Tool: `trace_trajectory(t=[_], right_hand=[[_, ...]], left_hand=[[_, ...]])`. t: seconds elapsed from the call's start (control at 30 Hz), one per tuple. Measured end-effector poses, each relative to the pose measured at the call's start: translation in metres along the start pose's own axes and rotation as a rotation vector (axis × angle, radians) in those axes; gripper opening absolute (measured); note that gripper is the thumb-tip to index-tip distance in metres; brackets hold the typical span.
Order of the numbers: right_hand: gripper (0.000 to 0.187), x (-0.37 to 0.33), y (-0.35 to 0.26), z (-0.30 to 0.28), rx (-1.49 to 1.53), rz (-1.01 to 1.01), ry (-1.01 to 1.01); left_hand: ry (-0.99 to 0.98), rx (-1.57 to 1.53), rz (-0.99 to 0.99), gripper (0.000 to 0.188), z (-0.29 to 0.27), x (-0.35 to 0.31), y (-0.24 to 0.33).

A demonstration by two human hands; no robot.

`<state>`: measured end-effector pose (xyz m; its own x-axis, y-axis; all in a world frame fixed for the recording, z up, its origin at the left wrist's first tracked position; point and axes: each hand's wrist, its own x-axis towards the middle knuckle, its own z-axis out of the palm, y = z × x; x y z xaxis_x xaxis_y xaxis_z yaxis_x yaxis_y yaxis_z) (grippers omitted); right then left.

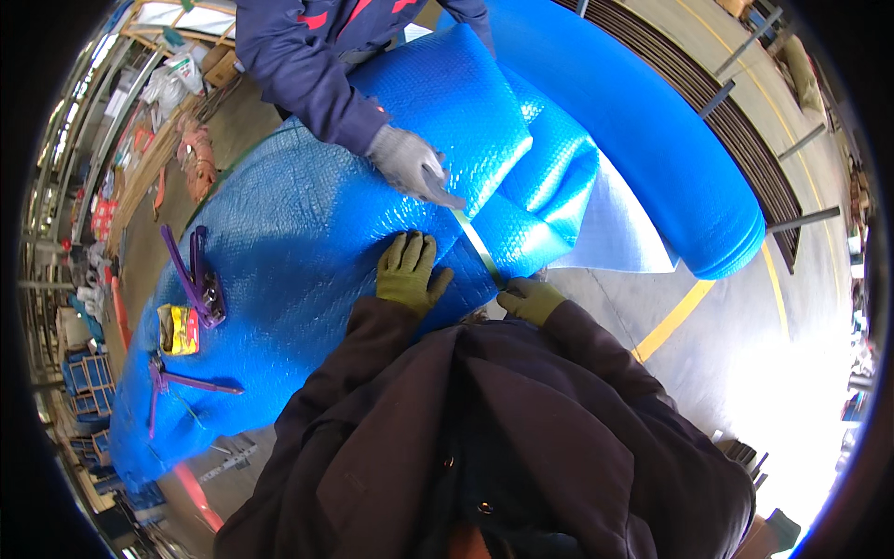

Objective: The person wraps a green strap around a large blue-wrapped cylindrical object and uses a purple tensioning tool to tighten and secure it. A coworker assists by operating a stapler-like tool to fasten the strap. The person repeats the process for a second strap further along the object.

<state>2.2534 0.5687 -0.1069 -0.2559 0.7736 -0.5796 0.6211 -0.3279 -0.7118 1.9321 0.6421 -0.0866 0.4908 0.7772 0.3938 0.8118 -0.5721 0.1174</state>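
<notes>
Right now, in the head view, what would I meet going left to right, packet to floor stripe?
Yellow-and-red packet → left hand in a yellow-green glove → narrow pale-green strap → right hand in a matching glove → broad yellow floor stripe.

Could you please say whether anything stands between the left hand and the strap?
Nothing visible does: only blue sheeting separates the left hand from the strap; the co-worker's gloved hand is by the strap's upper end.
</notes>
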Motion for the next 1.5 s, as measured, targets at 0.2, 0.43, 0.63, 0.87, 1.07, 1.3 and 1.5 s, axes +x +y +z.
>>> trace_trajectory(t=[0.2,0.43,0.63,0.87,1.07,1.3,1.5], right_hand=[[0.059,0.008,-0.024,0.002,-0.184,0.078,-0.063],[0.053,0.055,0.025,0.044,-0.24,-0.334,-0.39],[0.051,0.06,0.029,0.05,-0.196,-0.313,-0.335],[0.046,0.008,-0.074,0.007,-0.11,-0.158,-0.266],[0.044,-0.005,-0.155,-0.026,0.038,-0.318,-0.024],[0.041,0.029,-0.234,-0.064,0.146,-0.606,0.179],[0.038,0.08,-0.291,-0.08,-0.04,-0.886,0.41]], left_hand=[[-0.07,-0.012,-0.032,0.071,0.0,-0.004,-0.002],[-0.198,-0.051,-0.047,0.073,-0.009,-0.005,-0.005],[-0.071,-0.075,-0.053,0.071,-0.013,-0.005,-0.003],[-0.084,-0.142,-0.03,0.071,-0.019,-0.004,-0.011],[0.034,-0.158,0.024,0.06,-0.011,-0.009,-0.021],[-0.056,-0.202,0.087,0.047,-0.008,0.005,-0.036],[-0.262,-0.199,0.059,0.045,-0.02,0.014,-0.041]])
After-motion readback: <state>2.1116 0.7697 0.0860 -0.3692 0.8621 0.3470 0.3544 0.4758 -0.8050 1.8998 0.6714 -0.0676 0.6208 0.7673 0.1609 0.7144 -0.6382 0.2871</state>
